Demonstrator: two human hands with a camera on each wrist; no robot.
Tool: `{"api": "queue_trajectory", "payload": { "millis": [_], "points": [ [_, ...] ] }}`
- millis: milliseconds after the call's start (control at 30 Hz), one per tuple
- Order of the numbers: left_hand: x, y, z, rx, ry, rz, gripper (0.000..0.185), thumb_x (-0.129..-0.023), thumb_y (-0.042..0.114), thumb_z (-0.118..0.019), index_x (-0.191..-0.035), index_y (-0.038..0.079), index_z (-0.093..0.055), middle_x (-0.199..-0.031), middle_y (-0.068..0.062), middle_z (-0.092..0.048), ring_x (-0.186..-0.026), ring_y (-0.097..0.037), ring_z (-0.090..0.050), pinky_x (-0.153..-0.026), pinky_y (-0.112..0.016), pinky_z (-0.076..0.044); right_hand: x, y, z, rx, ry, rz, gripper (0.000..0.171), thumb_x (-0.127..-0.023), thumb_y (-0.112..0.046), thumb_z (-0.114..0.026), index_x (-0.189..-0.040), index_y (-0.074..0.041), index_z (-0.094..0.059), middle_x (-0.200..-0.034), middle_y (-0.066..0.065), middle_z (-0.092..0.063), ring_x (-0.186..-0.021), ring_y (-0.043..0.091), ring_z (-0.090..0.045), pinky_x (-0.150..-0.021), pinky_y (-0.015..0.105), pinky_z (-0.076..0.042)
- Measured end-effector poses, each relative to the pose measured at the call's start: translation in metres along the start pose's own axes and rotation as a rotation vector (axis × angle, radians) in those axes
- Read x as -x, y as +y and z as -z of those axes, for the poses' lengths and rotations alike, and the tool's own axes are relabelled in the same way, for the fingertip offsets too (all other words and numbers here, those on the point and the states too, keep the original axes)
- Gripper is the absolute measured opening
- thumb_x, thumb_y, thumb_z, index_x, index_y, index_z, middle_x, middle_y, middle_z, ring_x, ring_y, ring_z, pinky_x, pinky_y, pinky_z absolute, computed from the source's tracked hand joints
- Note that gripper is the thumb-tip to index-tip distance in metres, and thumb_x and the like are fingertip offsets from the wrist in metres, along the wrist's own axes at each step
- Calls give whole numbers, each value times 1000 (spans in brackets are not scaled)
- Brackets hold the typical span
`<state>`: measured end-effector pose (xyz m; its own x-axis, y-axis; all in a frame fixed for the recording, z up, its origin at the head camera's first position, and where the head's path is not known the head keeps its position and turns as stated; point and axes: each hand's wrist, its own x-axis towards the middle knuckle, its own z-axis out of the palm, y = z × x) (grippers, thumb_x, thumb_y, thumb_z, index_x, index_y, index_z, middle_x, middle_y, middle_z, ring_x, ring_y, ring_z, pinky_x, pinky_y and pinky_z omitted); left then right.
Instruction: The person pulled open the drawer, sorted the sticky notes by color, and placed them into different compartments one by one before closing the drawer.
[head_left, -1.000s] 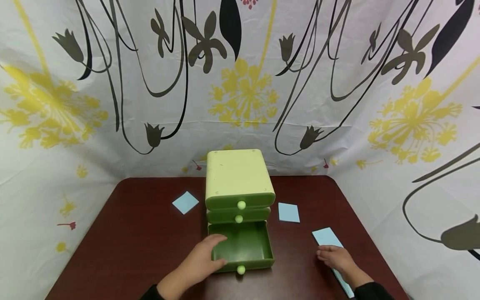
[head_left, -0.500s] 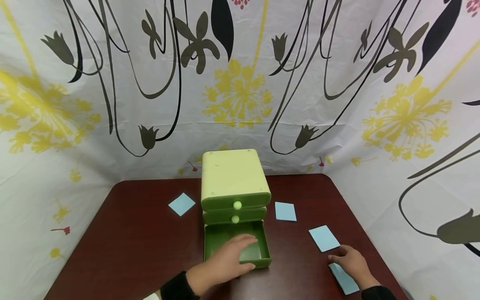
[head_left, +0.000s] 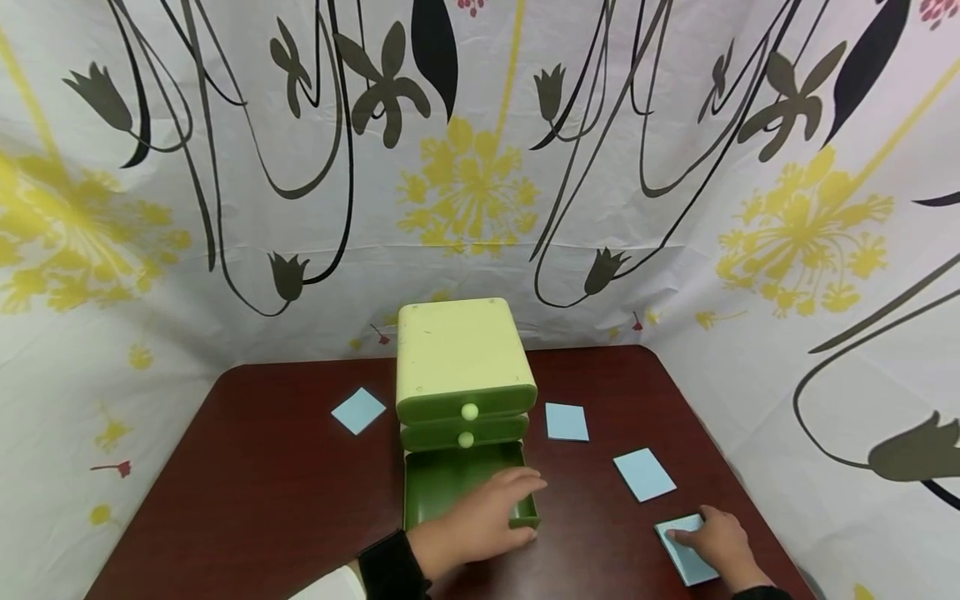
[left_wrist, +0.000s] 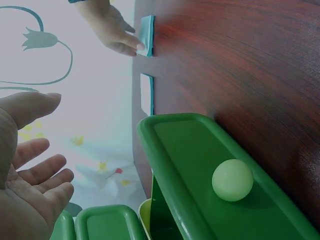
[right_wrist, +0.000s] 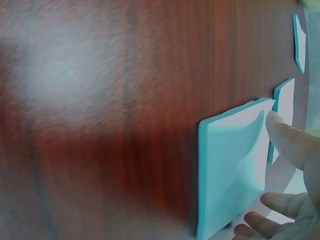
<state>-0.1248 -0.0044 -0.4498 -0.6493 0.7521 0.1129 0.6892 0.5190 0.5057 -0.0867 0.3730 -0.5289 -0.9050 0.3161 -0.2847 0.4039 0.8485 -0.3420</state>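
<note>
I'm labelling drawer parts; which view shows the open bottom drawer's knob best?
The left wrist view: the knob is large and uncovered. In the head view, the left hand hides it; the right wrist view misses it.

Dark reddish-brown wood-grain counter [head_left: 285, 483], far corners rounded. White cloth [head_left: 420, 271], lightly creased, hangs along far, left and right sides; printed yellow blossoms [head_left: 470, 187], grey tulips [head_left: 288, 277], dark stems [head_left: 350, 158]. Soft glare [right_wrist: 70, 75] on counter.

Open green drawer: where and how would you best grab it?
Probably by its pale round knob, pinched from the front: the knob juts from the flat front of the drawer, with nothing covering it in the left wrist view.
</note>
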Motion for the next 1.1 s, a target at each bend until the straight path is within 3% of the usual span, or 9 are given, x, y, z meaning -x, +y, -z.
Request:
{"api": "queue_trajectory", "payload": {
  "millis": [200, 367, 600, 833, 1100],
  "points": [
    [-1, 0, -3, -10, -13, 20, 60, -86, 26, -73, -140, 14, -50, -143, -3, -48, -131, -19, -45, -105, -36, -43, 3, 11, 1, 19, -32, -22, 100, -66, -55, -82, -118, 24, -48, -113, 45, -49, -107, 60, -44, -89, 63, -42],
    [0, 1, -4, -32, -8, 24, 60, -85, 25, -74, -140, 14, -50, -142, -4, -48, -131, -20, -46, -105, -37, -42, 3, 14, 0, 25, -45, -52, 101, -63, -56, -83, -110, 26, -50, -100, 40, -55, -98, 52, -50, -87, 62, -42],
    [1, 0, -7, -22, -10, 41, 60, -85, 24, -74, -139, 15, -51, -143, -3, -48, -131, -20, -45, -104, -38, -43, 6, 7, 2, 15, -97, -108, 78, -69, -46, -84, -93, 23, -59, -82, 23, -62, -82, 39, -58, -80, 57, -48],
    [1, -2, -5, -6, -3, 39, 59, -85, 24, -74, -139, 14, -51, -142, -3, -48, -130, -20, -46, -104, -36, -43, 8, -3, 6, -20, -126, -164, 69, -73, -35, -83, -96, 24, -57, -86, 27, -62, -81, 35, -60, -79, 51, -51],
    [4, -4, -4, -9, 3, 43, 59, -85, 24, -74, -138, 13, -51, -142, -3, -49, -130, -19, -46, -103, -35, -44, 5, 4, -2, -100, -83, -182, 74, -69, -28, -87, -97, 29, -48, -85, 30, -60, -81, 36, -60, -80, 51, -52]
  ]
}}
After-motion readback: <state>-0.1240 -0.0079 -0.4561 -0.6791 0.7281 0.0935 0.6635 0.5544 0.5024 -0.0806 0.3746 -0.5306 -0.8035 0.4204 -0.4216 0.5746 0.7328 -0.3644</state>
